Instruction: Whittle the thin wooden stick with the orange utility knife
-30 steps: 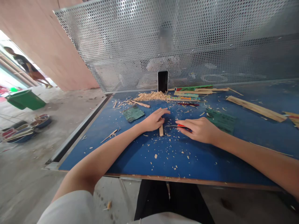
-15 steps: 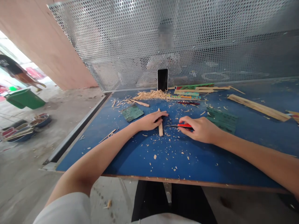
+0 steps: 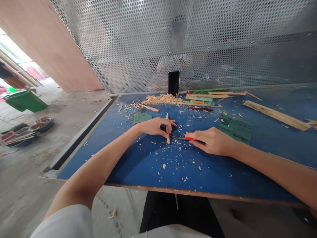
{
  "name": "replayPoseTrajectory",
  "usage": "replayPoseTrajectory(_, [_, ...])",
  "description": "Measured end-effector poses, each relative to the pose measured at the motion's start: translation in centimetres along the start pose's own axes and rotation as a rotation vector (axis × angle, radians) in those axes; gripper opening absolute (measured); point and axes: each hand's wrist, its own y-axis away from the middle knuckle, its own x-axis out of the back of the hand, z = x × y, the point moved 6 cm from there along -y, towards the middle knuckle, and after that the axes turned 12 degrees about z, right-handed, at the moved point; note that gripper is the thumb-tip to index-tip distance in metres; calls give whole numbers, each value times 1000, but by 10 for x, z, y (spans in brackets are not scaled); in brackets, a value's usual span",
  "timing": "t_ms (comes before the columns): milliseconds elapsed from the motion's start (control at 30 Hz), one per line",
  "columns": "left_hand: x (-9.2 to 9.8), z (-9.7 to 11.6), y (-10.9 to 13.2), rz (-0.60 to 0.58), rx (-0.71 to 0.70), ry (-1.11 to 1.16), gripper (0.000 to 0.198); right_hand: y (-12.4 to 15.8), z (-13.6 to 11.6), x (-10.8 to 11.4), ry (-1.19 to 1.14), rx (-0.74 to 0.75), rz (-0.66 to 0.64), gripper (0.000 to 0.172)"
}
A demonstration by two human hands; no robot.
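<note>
On the blue table point(image 3: 138, 170), the right hand point(image 3: 215, 142) pinches a red-handled knife point(image 3: 191, 138). Near its blade, the left hand point(image 3: 157, 126) pinches a wooden stick point(image 3: 168, 140), which should be light and stiff, best held by its middle. Shavings point(image 3: 161, 99) lie beyond.

Woodworking workshop indicated: blue table point(image 3: 138, 173) strewn with pale shavings point(image 3: 160, 99), wooden strips point(image 3: 276, 115) laid at back and right, red-handled knife point(image 3: 191, 138) held, green sheets point(image 3: 236, 129) spread. Table backed by perforated metal panel point(image 3: 138, 59). Concrete floor point(image 3: 22, 178) at left, basins point(image 3: 43, 125) and green bin point(image 3: 27, 100) set there.
</note>
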Motion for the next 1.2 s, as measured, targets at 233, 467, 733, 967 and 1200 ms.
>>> replayPoseTrajectory(233, [-1, -4, 1, 1, -4, 43, 9, -4, -13, -7, 72, 121, 37, 28])
replayPoseTrajectory(467, [-2, -5, -1, -13, -38, 38, 7, 0, -15, -15, 152, 235, -38, 33])
replayPoseTrajectory(733, [-2, -5, -1, -33, -34, 34, 9, -2, -23, -9, 231, 286, -45, 38])
replayPoseTrajectory(967, [-3, -8, -1, -32, -39, 19, 10, -4, -27, -8, 279, 314, -37, 37])
replayPoseTrajectory(1200, [-3, -10, -1, -32, -20, 21, 11, -2, -34, -8, 268, 310, -48, 35])
